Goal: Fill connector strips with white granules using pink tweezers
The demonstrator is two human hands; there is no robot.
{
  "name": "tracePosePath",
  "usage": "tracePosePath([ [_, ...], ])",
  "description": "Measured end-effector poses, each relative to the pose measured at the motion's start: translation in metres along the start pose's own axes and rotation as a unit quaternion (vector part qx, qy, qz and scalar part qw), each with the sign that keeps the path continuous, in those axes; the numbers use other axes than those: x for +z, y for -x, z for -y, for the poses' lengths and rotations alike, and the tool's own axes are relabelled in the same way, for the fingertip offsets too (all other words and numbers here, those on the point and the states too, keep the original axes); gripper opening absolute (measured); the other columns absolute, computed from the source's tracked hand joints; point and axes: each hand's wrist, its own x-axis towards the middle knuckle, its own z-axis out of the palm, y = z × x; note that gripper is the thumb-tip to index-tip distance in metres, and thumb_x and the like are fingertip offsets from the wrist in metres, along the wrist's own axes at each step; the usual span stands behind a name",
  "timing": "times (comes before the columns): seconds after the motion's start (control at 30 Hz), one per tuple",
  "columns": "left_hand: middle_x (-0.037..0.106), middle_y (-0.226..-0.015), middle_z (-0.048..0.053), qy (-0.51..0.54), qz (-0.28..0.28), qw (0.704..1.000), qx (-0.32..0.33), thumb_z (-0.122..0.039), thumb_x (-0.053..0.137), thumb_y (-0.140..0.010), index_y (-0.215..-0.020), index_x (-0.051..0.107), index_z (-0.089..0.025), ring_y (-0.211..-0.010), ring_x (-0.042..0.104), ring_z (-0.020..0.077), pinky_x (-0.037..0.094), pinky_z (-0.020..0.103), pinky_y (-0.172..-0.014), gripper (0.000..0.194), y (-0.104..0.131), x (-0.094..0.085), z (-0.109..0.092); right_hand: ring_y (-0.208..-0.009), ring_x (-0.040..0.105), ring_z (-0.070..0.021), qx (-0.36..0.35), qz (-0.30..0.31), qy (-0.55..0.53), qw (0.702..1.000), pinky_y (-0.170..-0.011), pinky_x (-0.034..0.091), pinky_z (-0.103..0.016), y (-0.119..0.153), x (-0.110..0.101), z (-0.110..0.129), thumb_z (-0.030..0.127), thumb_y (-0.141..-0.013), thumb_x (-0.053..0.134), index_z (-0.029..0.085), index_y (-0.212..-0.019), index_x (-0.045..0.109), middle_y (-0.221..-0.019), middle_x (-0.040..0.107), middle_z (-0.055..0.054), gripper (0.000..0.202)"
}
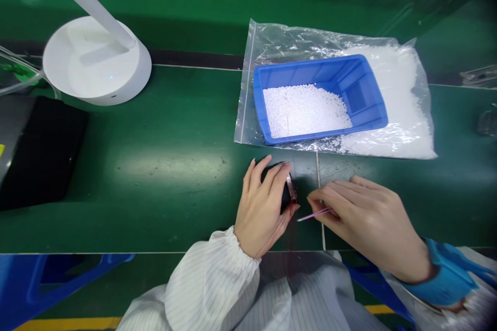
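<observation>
My left hand (262, 207) is closed around a small dark object (286, 199) on the green bench. Its right edge looks shiny and reddish, and most of it lies under my fingers. Fine red threads or wires (291, 238) trail down from it towards my lap. Just to the right, my right hand (361, 217) pinches a thin pink stick-like tool (315, 214). The tool's pale tip points left, close to my left thumb and apart from the dark object. A blue wrist strap (446, 274) sits on my right wrist.
Beyond my hands, a blue plastic bin (267, 70) of small white beads (306, 111) rests on a clear bag of white beads (407, 114). A white lamp base (97, 62) and a black box (42, 155) stand at left. The bench's front edge (116, 253) runs below.
</observation>
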Motion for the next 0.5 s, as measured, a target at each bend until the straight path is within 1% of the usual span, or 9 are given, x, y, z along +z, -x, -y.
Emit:
tracePosePath([
  [0.33,0.053,-0.135,0.011,-0.002,0.0,1.0,-0.002,-0.018,0.068,-0.081,-0.136,0.036,-0.011,-0.137,0.033,0.0304,0.024,0.054,-0.118,0.064,0.0002,-0.0001,0.0003,-0.053,0.049,-0.0118,-0.004,0.006,0.001,1.0,-0.056,0.029,-0.028,-0.0006,0.0011,0.0004,0.016,-0.094,0.05,0.017,-0.073,0.058,-0.065,0.061,0.001,0.022],
  [0.5,0.053,-0.135,0.011,-0.003,0.002,1.0,0.003,-0.018,0.069,-0.081,-0.136,0.037,-0.011,-0.137,0.032,0.0306,0.024,0.054,-0.118,0.064,0.0006,-0.0013,-0.0004,-0.053,0.048,-0.0114,0.0,-0.002,0.001,1.0,-0.056,0.029,-0.028,0.0002,0.0012,-0.0001,0.015,-0.093,0.052,0.017,-0.074,0.058,-0.066,0.062,0.001,0.02],
])
